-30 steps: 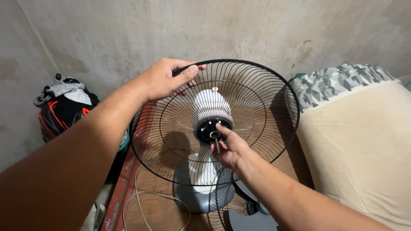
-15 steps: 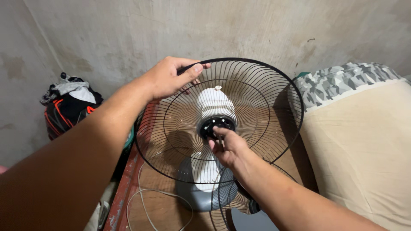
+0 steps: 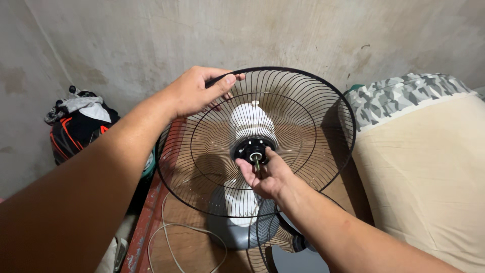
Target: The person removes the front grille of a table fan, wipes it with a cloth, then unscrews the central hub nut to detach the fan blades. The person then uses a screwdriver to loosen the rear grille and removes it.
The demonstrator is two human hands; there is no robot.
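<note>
Stained concrete wall (image 3: 283, 30), wooden table (image 3: 192, 247)

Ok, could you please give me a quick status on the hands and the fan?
Left hand gripping rear guard rim. Right hand at shaft. Nothing obstructing.

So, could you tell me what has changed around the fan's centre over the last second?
The right hand shifted slightly at the black hub: half a second ago its fingers covered the metal shaft, and now they sit beside and under it, so the shaft shows again. The left hand kept its grip on the wire guard's rim; the fan stayed put.
</note>
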